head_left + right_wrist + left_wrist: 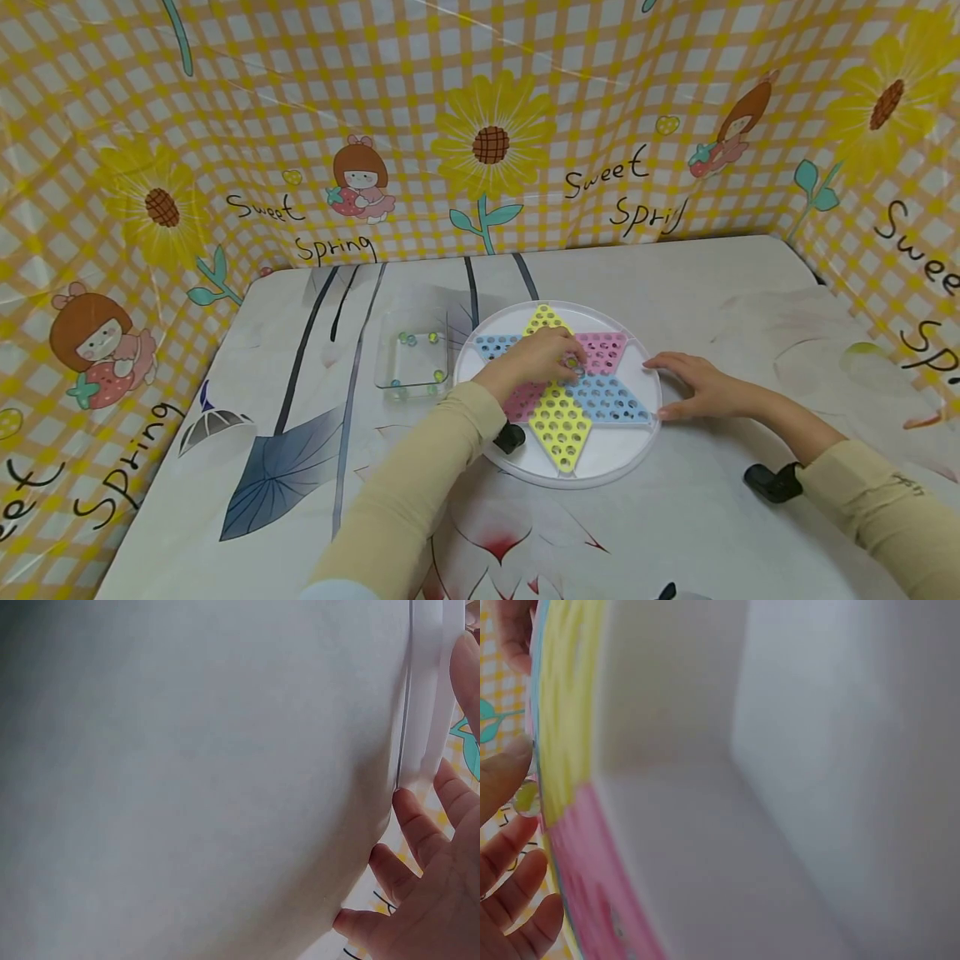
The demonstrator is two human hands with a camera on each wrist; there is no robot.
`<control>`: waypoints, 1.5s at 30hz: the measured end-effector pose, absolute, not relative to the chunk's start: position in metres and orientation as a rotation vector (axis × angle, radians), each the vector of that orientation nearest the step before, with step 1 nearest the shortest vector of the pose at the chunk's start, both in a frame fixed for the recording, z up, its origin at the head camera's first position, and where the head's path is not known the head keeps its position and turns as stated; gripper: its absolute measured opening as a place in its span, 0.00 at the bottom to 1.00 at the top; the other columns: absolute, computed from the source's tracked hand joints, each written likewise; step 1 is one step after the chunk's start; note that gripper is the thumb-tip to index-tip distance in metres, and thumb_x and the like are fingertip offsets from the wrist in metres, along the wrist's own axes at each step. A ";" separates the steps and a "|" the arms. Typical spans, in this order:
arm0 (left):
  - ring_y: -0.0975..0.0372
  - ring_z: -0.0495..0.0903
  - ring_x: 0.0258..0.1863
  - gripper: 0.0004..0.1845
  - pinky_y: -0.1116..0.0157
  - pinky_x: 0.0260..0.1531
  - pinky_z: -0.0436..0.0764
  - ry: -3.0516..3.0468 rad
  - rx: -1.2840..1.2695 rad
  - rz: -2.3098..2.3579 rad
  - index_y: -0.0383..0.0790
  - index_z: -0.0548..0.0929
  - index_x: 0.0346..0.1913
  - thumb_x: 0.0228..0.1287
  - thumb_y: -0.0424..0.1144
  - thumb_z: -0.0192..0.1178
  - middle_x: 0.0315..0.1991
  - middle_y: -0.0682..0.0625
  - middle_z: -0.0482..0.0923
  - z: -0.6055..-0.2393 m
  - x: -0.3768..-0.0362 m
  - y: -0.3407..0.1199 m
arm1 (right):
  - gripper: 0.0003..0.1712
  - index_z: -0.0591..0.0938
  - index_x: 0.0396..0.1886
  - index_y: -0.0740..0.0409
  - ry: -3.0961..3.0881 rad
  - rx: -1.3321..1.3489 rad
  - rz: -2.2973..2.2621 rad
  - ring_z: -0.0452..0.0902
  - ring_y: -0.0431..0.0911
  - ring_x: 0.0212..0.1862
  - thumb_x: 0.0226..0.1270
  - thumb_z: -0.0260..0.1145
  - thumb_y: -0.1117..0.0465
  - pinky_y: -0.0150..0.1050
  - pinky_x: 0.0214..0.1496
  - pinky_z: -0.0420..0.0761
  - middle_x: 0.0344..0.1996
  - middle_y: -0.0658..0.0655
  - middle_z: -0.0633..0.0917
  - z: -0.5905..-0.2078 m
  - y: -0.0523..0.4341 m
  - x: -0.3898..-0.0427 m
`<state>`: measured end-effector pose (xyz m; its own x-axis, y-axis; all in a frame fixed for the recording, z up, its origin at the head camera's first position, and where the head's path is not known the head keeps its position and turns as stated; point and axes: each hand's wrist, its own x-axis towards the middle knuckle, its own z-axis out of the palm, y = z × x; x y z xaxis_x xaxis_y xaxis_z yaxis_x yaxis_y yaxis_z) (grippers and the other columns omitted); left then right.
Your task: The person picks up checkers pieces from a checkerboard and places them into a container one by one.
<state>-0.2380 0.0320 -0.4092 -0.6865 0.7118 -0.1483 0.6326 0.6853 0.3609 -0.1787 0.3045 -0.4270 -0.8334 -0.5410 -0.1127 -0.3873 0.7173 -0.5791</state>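
A round white Chinese checkers board (617,446) with a star of yellow, pink and blue holed points lies on the table. Over the middle of the star, my left hand (534,358) pinches a glass marble (526,796) with a yellow-green core between thumb and finger. Its other fingers are loosely bent close to the board's surface. At the board's right rim rests my right hand (705,387), thumb and fingers spread along the edge. The right wrist view shows its fingertips (405,801) right at the white rim.
Left of the board stands a clear plastic box (412,386) with several glass marbles (432,337) in it. A white patterned cloth (300,517) covers the table. Behind and at both sides hangs a yellow checked curtain (420,108) with sunflowers.
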 end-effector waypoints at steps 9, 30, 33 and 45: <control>0.61 0.66 0.54 0.10 0.66 0.55 0.66 2.633 1.031 0.426 0.56 0.81 0.41 0.55 0.48 0.63 0.53 0.55 0.70 -0.413 -0.240 0.032 | 0.39 0.67 0.57 0.66 2.657 -0.749 -0.801 0.55 0.72 0.59 0.47 0.73 0.54 0.70 0.54 0.55 0.57 0.76 0.65 -0.426 0.303 -0.180; 0.66 0.72 0.40 0.09 0.73 0.41 0.71 2.569 0.970 0.713 0.51 0.80 0.41 0.58 0.46 0.62 0.50 0.55 0.71 -0.399 -0.237 0.031 | 0.40 0.67 0.57 0.66 2.647 -0.727 -0.801 0.54 0.71 0.59 0.47 0.73 0.54 0.70 0.54 0.54 0.58 0.75 0.64 -0.426 0.304 -0.182; 0.67 0.73 0.35 0.09 0.75 0.36 0.71 2.541 0.949 0.852 0.49 0.81 0.41 0.58 0.44 0.63 0.47 0.55 0.74 -0.395 -0.236 0.028 | 0.40 0.67 0.57 0.66 2.649 -0.739 -0.801 0.54 0.71 0.59 0.47 0.73 0.54 0.70 0.54 0.55 0.58 0.75 0.64 -0.427 0.305 -0.182; 0.68 0.74 0.30 0.09 0.75 0.27 0.70 2.506 0.846 1.107 0.47 0.79 0.42 0.57 0.41 0.63 0.32 0.57 0.77 -0.387 -0.234 0.016 | 0.40 0.68 0.57 0.66 2.663 -0.743 -0.793 0.55 0.71 0.59 0.46 0.73 0.54 0.69 0.53 0.56 0.57 0.75 0.65 -0.427 0.304 -0.179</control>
<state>-0.2340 0.0157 -0.3874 -0.7919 0.6105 -0.0136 0.4013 0.5370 0.7421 -0.1790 0.3043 -0.4268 -0.8338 -0.5425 -0.1025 -0.3980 0.7193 -0.5695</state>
